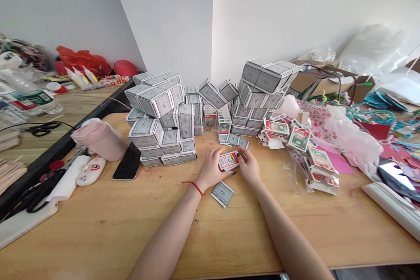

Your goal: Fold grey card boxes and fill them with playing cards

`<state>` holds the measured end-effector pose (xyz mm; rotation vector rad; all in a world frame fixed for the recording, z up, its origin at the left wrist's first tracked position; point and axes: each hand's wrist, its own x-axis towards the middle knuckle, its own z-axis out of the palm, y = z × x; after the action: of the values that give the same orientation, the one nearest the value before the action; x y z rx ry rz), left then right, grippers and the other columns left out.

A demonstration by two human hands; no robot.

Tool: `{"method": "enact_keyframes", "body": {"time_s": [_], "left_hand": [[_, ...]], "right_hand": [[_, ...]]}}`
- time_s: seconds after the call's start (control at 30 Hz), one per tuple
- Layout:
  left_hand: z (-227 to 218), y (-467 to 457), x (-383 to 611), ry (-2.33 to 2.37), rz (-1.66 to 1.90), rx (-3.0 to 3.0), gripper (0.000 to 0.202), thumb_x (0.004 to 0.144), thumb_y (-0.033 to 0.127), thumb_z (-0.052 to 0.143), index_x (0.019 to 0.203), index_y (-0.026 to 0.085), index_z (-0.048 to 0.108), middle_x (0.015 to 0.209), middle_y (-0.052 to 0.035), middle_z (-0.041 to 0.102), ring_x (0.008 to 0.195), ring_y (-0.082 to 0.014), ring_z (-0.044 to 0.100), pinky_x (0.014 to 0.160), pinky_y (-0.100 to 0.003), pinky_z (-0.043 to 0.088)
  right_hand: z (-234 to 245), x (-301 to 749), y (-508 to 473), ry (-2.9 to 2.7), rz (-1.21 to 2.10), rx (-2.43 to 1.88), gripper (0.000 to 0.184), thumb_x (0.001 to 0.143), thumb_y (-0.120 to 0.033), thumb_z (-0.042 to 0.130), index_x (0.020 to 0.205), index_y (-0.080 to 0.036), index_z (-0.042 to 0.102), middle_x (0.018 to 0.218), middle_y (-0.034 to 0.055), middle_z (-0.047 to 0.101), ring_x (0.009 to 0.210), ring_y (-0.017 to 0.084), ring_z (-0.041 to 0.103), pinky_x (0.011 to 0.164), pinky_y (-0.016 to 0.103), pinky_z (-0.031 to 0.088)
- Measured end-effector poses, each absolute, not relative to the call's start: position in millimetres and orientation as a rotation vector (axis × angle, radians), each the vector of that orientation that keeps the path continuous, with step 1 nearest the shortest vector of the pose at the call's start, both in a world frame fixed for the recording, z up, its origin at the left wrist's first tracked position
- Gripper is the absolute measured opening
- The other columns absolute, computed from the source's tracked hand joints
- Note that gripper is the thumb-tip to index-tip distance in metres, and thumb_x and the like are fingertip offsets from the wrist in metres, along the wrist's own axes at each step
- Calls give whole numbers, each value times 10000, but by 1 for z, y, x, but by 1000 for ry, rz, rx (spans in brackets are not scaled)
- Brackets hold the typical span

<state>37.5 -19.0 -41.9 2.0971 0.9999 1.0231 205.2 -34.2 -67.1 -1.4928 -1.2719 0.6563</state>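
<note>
Between my two hands sits a small deck of playing cards (229, 160), its top card printed in red and yellow. My left hand (211, 167) grips the deck's left side, with a red cord at the wrist. At the right side, the fingers of my right hand (248, 165) are closed on the same deck. A square of grey patterned card (222, 194) lies just below on the table. Several loose grey cards (233, 140) lie beyond my hands. Boxes folded from such cards are stacked in a left pile (157, 118) and a right pile (259, 96).
Torn card boxes (298, 138) and a plastic bag (337, 129) lie to the right. On the left are a black phone (127, 162), a pink roll (100, 139), a white mouse-shaped item (92, 171) and scissors (37, 190). Unopened card packs (224, 118) stand between the piles.
</note>
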Motion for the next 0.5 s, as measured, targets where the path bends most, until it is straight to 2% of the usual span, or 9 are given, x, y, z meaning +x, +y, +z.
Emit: {"method": "enact_keyframes", "body": {"time_s": [0.07, 0.2, 0.33, 0.5], "left_hand": [[-44, -19, 38, 984, 1010, 2088, 684, 605, 231, 706, 1211, 207, 391, 1220, -106, 443, 1158, -277, 394, 977, -458, 317], [-49, -16, 37, 1008, 1074, 2000, 577, 700, 121, 581, 1232, 205, 373, 1202, -105, 460, 1152, -255, 418, 974, -457, 331], [-50, -14, 36, 1006, 1078, 2047, 523, 710, 69, 539, 1200, 202, 414, 1201, -99, 470, 1159, -241, 418, 993, -443, 327], [-50, -10, 35, 1041, 1088, 2075, 438, 710, 78, 563, 1122, 204, 485, 1199, -84, 488, 1145, -218, 447, 990, -419, 355]], "right_hand": [[-71, 202, -34, -1258, 713, -1461, 380, 783, -254, 411, 1152, -210, 489, 1160, 77, 563, 1047, 209, 546, 924, 417, 417], [-69, 198, -37, -1363, 677, -1454, 395, 786, -275, 441, 1176, -235, 481, 1162, 74, 561, 1056, 223, 538, 913, 423, 426], [-61, 198, -41, -1593, 568, -1448, 451, 746, -264, 522, 1193, -214, 485, 1229, 91, 505, 1143, 240, 459, 965, 427, 372], [-65, 202, -38, -1653, 477, -1483, 365, 762, -253, 515, 1120, -195, 551, 1237, 107, 489, 1132, 240, 458, 951, 422, 384]]}}
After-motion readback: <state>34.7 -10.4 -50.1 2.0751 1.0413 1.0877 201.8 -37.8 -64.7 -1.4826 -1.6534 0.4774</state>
